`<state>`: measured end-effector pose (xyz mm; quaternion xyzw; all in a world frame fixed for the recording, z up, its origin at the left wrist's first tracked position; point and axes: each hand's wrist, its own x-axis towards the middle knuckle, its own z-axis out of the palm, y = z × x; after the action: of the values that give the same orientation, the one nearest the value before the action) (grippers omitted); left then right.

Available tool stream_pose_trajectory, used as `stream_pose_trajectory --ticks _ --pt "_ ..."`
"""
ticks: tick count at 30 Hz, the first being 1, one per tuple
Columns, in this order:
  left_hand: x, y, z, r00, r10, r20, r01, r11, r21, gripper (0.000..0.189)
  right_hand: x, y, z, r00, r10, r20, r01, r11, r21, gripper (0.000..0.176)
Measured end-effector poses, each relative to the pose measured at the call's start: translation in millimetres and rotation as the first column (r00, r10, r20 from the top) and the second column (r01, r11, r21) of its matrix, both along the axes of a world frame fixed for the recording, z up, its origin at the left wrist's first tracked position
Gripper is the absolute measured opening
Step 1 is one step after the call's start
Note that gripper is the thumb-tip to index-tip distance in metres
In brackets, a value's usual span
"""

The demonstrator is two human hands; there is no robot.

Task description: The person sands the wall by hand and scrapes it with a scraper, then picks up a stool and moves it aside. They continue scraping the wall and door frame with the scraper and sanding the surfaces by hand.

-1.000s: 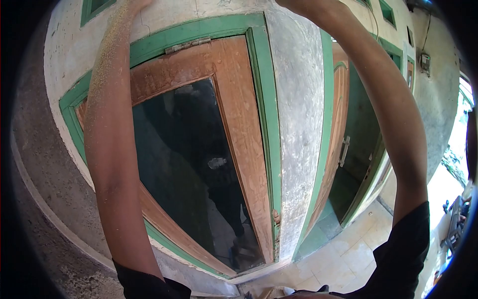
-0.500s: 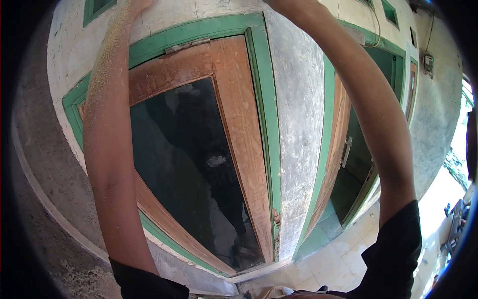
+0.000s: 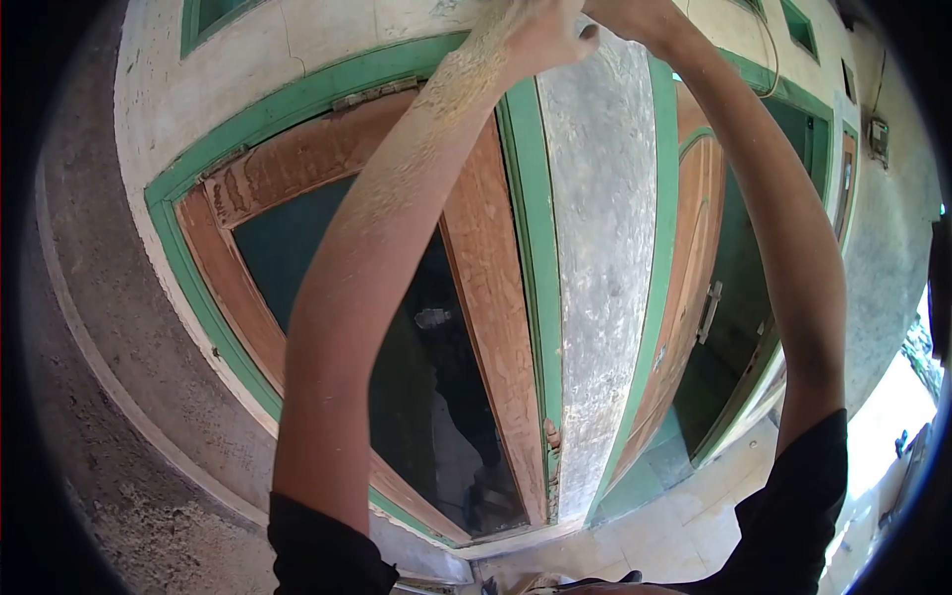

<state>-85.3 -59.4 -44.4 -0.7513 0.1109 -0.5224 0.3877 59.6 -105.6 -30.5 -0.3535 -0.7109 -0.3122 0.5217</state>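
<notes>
Both my arms reach up in front of me in the head view. My left hand (image 3: pixel 543 38) is at the top edge, partly cut off, with its fingers bent inward. Yellowish dust, like sawdust, coats the left forearm. Close beside it, my right hand (image 3: pixel 635 18) is curled closed, also cut by the edge. What either hand holds lies out of sight. Both hands are in front of the wall above a grey pillar (image 3: pixel 600 228). Below my left arm is a wooden window (image 3: pixel 486 327) with dark glass, set in a green frame (image 3: pixel 531 248).
To the right, a wooden door (image 3: pixel 684 297) with a pale handle (image 3: pixel 709 312) stands ajar in a green frame. A small meter box (image 3: pixel 879 139) hangs on the far right wall. Pale floor tiles (image 3: pixel 654 535) lie below. A rough grey wall ledge curves along the left.
My left hand has swung right from the upper left to beside my right hand. My right hand has moved slightly right and down. The view has shifted a little.
</notes>
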Motion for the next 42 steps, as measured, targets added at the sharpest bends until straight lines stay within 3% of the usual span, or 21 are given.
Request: stream_pose_trajectory --ticks 1,2,3,4,7,10,11,13,15,16,18,19,21,25,27,28,30,32,37,42 --pt "6.6 6.9 5.7 1.000 -0.001 0.002 0.001 1.000 0.003 0.087 -0.3 -1.6 1.9 0.996 -0.018 -0.083 0.014 0.998 -0.055 0.039" --pt "12.3 12.4 11.4 0.990 -0.138 -0.010 0.136 0.982 -0.130 0.085 0.9 -0.8 6.2 0.997 -0.019 -0.080 0.015 0.999 -0.052 0.039" --pt "16.6 18.6 16.6 0.962 -0.274 -0.006 0.262 0.928 -0.263 0.082 1.6 0.7 10.7 0.998 -0.063 -0.013 0.063 0.997 -0.048 0.038" --pt "17.9 25.2 22.6 0.962 -0.274 -0.004 0.263 0.927 -0.265 0.082 2.8 2.4 13.5 0.993 -0.107 0.053 0.109 0.993 -0.045 0.037" --pt "11.9 28.1 33.5 0.984 -0.171 -0.042 0.162 0.972 -0.169 0.079 -2.1 -13.8 11.0 0.995 -0.102 0.023 0.104 0.986 -0.132 0.037" --pt "7.0 19.6 32.8 0.997 -0.076 -0.022 0.067 0.957 -0.283 0.081 2.2 -19.2 9.1 0.993 -0.092 0.080 0.104 0.980 -0.171 0.037" --pt "6.2 19.6 33.3 0.994 -0.097 -0.055 0.076 0.951 -0.299 0.075 5.8 -17.0 5.0 0.993 -0.089 0.083 0.103 0.980 -0.173 0.037" --pt "5.0 18.6 32.6 0.990 -0.117 -0.083 0.085 0.944 -0.318 0.069 12.1 -13.1 -6.2 0.989 -0.063 0.134 0.066 0.998 -0.020 0.035" --pt "5.5 10.2 29.4 0.977 0.193 -0.093 -0.211 0.943 -0.256 0.046 6.1 -18.9 -18.7 0.989 -0.092 0.116 0.099 0.994 -0.056 0.034" --pt "7.5 12.9 28.5 0.977 0.194 -0.091 -0.211 0.943 -0.257 0.046 3.1 -22.2 -25.0 0.988 -0.124 0.097 0.133 0.987 -0.093 0.033" --pt "12.6 23.4 26.5 0.980 0.196 -0.040 -0.199 0.976 -0.089 0.029 -0.8 -22.4 -35.4 0.976 -0.204 0.077 0.210 0.975 -0.079 0.032" --pt "15.2 28.1 26.2 0.979 0.198 -0.039 -0.201 0.976 -0.087 0.029 -2.1 -21.7 -40.2 0.958 -0.282 0.055 0.285 0.956 -0.064 0.032" --pt "19.7 28.9 21.6 0.961 0.261 -0.096 -0.276 0.935 -0.224 0.028 3.2 -21.9 -51.5 0.963 -0.260 0.064 0.261 0.965 -0.007 0.033" --pt "24.3 39.7 6.8 0.962 0.268 -0.059 -0.274 0.952 -0.139 0.028 6.1 -16.9 -64.7 0.989 -0.145 0.021 0.145 0.989 -0.012 0.033" --pt "27.6 42.8 1.4 0.936 0.342 0.087 -0.331 0.936 -0.119 0.029 10.6 -12.0 -67.2 0.991 -0.136 0.008 0.137 0.990 -0.017 0.033" --pt "28.5 44.3 0.5 0.936 0.341 0.085 -0.330 0.936 -0.121 0.029 14.6 -8.9 -67.2 0.993 -0.113 0.042 0.112 0.993 0.039 0.033" --pt "28.2 45.1 -0.9 0.980 0.186 0.076 -0.177 0.978 -0.114 0.027 14.2 -10.7 -66.2 0.993 -0.088 0.074 0.081 0.992 0.093 0.033" --pt "31.0 44.1 -1.9 0.977 0.174 0.121 -0.161 0.981 -0.110 0.026 14.1 -17.3 -61.3 0.967 -0.237 0.096 0.228 0.969 0.097 0.034" --pt "33.3 37.1 -2.6 0.970 0.159 0.184 -0.132 0.980 -0.149 0.026 15.7 -25.3 -48.2 0.946 -0.276 0.169 0.263 0.960 0.092 0.034" --pt "29.0 41.9 -2.6 0.986 0.122 0.109 -0.103 0.982 -0.160 0.029 10.0 -27.6 -54.7 0.925 -0.330 0.189 0.322 0.944 0.072 0.033"
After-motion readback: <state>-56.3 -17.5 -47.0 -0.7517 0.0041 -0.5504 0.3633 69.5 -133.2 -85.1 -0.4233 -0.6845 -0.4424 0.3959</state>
